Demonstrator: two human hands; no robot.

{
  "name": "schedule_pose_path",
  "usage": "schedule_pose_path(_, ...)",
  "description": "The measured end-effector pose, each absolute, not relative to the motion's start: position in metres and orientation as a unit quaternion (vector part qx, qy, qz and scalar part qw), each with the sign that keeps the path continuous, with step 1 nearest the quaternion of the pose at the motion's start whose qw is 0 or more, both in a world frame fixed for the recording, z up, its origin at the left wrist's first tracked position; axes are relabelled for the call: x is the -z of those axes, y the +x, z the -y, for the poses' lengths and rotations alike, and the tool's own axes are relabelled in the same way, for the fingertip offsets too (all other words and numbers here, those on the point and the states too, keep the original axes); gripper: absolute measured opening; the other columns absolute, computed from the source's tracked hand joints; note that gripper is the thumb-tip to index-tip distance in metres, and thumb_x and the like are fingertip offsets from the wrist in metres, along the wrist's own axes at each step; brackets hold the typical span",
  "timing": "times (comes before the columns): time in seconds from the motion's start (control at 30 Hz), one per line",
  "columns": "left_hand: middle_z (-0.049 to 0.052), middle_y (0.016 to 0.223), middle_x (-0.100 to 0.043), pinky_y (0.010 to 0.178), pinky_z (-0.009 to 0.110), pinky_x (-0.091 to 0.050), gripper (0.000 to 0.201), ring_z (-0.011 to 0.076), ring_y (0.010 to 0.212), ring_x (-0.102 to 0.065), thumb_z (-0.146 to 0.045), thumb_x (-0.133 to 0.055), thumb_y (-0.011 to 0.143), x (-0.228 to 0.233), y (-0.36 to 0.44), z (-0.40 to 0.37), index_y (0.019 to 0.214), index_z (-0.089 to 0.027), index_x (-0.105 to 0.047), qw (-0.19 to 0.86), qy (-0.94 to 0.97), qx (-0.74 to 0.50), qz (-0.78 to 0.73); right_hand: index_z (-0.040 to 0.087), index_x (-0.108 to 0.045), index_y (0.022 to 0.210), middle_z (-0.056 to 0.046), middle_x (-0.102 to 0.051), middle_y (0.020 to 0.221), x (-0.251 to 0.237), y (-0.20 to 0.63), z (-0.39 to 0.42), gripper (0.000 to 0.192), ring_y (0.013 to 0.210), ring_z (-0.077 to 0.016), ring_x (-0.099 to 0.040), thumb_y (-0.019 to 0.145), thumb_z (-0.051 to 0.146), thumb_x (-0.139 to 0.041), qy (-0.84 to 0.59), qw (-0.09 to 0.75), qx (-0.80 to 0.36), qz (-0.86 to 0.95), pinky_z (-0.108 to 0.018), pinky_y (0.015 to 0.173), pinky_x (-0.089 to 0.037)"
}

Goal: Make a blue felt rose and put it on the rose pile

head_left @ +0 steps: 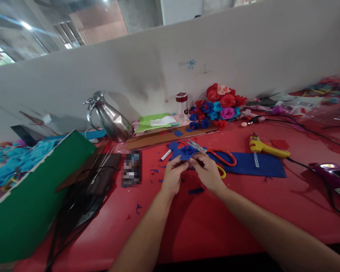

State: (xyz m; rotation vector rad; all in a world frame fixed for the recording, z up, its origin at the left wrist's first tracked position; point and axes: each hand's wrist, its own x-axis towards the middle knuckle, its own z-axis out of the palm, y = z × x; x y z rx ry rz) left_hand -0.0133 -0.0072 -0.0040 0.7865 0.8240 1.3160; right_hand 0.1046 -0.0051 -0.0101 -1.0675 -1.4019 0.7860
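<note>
Both of my hands pinch a blue fabric or paper flower (pixel 186 152) between them, above the middle of the red table. My left hand (pixel 173 174) closes on its near left edge. On its near right edge my right hand (pixel 208 172) has thumb and fingers pressed together. Just beyond the right hand lie scissors (pixel 226 156) with red handles, and a yellow handle (pixel 222 171) shows partly behind that hand. A flat blue sheet (pixel 265 164) stretches off to the right. Small blue scraps (pixel 155 171) and a white marker-like stick (pixel 166 155) lie left of the flower.
A yellow glue gun (pixel 268 146) with a cord rests on the blue sheet. Finished flowers (pixel 215 104), a glass bottle (pixel 182 105) and a metal jug (pixel 112 117) stand by the wall. At left are a green board (pixel 42 200) and a phone-like item (pixel 131 169); a purple tool (pixel 333 179) lies right.
</note>
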Motion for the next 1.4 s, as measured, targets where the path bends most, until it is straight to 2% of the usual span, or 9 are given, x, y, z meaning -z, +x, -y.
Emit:
schedule_pose_path(0.17,0.002,0.083,-0.07,0.074,0.026,-0.048,0.025,0.0126,0.076,-0.06,-0.028,-0.084,0.052,-0.001,-0.015,0.009,0.073,-0.018,-0.075,0.662,0.319,-0.568,-0.369,0.021,-0.059,0.064,-0.004,-0.06,0.072,0.01,0.108,0.006,0.023,0.074,-0.0186,-0.055,0.083,0.033,-0.055,-0.467,0.555,-0.29,0.624,-0.032,0.074,-0.046)
schedule_pose_path(0.37,0.0,0.068,-0.067,0.072,0.026,-0.047,0.023,0.0095,0.064,-0.056,-0.027,-0.086,0.049,0.001,-0.01,0.01,0.066,-0.017,-0.073,0.644,0.313,-0.588,-0.377,0.021,-0.064,0.072,-0.005,-0.062,0.077,0.014,0.106,0.008,0.015,0.077,-0.0201,-0.058,0.083,0.027,-0.055,-0.472,0.557,-0.259,0.632,-0.033,0.073,-0.048)
schedule_pose_path(0.53,-0.001,0.072,-0.065,0.081,0.028,-0.047,0.019,0.0122,0.073,-0.056,-0.028,-0.085,0.052,0.007,-0.013,0.007,0.059,-0.018,-0.071,0.569,0.39,-0.613,-0.386,0.022,-0.068,0.075,-0.005,-0.064,0.081,0.014,0.103,0.009,0.016,0.079,-0.021,-0.06,0.083,0.026,-0.056,-0.448,0.556,-0.249,0.654,-0.035,0.075,-0.049)
schedule_pose_path(0.67,0.001,0.08,-0.067,0.085,0.032,-0.047,0.018,0.0159,0.08,-0.057,-0.032,-0.082,0.057,0.011,-0.016,0.005,0.063,-0.018,-0.072,0.524,0.446,-0.601,-0.406,0.023,-0.07,0.079,-0.006,-0.066,0.085,0.015,0.102,0.008,0.015,0.084,-0.0218,-0.061,0.083,0.027,-0.057,-0.444,0.56,-0.248,0.654,-0.035,0.078,-0.05)
schedule_pose_path(0.83,0.002,0.079,-0.067,0.086,0.033,-0.046,0.017,0.0167,0.081,-0.058,-0.034,-0.078,0.063,0.013,-0.015,0.005,0.068,-0.019,-0.073,0.513,0.452,-0.605,-0.408,0.023,-0.07,0.077,-0.005,-0.064,0.083,0.017,0.101,0.006,0.015,0.08,-0.0212,-0.061,0.083,0.025,-0.056,-0.441,0.566,-0.253,0.649,-0.035,0.077,-0.05)
schedule_pose_path(1.17,0.002,0.078,-0.067,0.079,0.029,-0.048,0.014,0.0151,0.076,-0.058,-0.032,-0.075,0.067,0.004,-0.014,0.008,0.063,-0.019,-0.073,0.489,0.471,-0.604,-0.417,0.023,-0.067,0.068,-0.003,-0.06,0.074,0.02,0.099,0.006,0.018,0.071,-0.0187,-0.056,0.08,0.021,-0.053,-0.444,0.557,-0.255,0.654,-0.031,0.068,-0.047)
schedule_pose_path(1.4,0.001,0.08,-0.07,0.083,0.029,-0.047,0.009,0.0148,0.078,-0.06,-0.025,-0.076,0.063,0.004,-0.015,0.006,0.069,-0.019,-0.074,0.493,0.437,-0.627,-0.416,0.022,-0.069,0.077,-0.005,-0.063,0.08,0.018,0.1,0.006,0.018,0.076,-0.0194,-0.059,0.084,0.022,-0.052,-0.437,0.542,-0.255,0.671,-0.033,0.073,-0.049)
